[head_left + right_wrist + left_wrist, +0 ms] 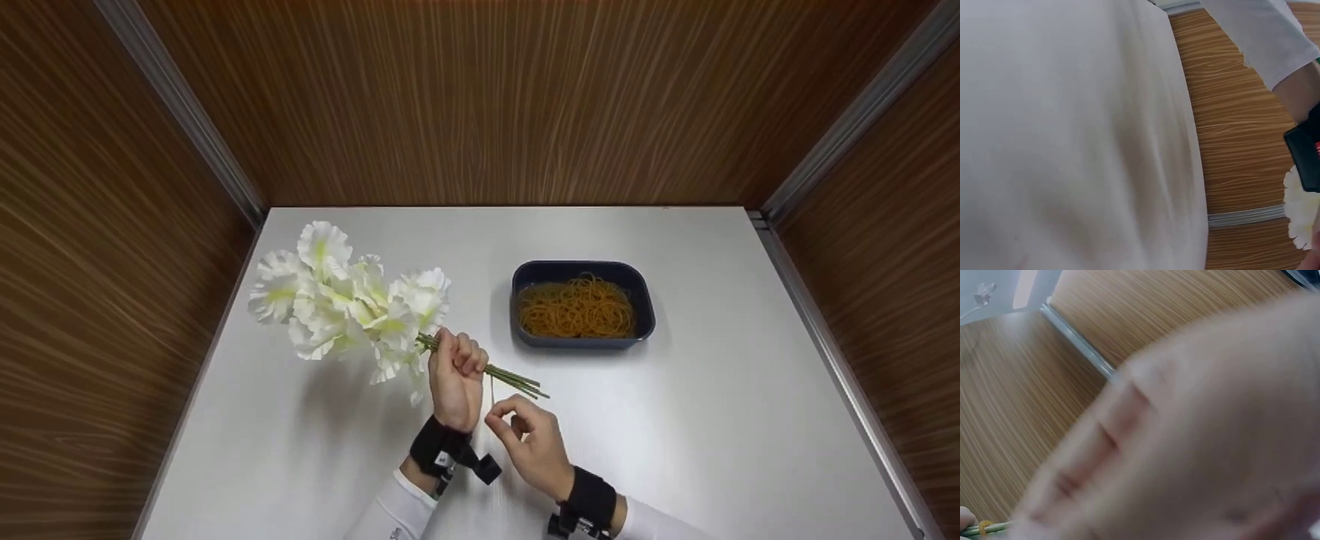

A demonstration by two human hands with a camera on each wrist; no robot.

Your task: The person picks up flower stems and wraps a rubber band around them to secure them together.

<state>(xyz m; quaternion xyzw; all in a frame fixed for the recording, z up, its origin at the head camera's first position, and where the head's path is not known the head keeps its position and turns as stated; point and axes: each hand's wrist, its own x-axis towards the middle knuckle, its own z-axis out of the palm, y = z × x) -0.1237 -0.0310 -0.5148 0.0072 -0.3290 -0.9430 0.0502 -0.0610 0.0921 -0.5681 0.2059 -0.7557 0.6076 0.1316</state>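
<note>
A bunch of white artificial-looking flowers (pixel 352 300) with yellow-green centres lies to the left, its green stems (pixel 517 380) slanting down to the right. My left hand (pixel 459 379) grips the stems below the blossoms, fingers curled round them. Around the stems, just beyond that hand, sits a yellow rubber band (pixel 985 527). My right hand (pixel 531 442) is below the stem ends, thumb and forefinger pinching the rubber band, which is pulled toward me as a thin strand (pixel 492 390). In the right wrist view, part of the blossoms (pixel 1300 211) shows at the edge.
Behind the stems, right of centre, stands a dark blue container (pixel 585 343) holding a heap of yellow-orange rubber bands (pixel 581 307). The white table (pixel 720 420) is bounded by wood-grain panels (pixel 480 105) at the back and both sides.
</note>
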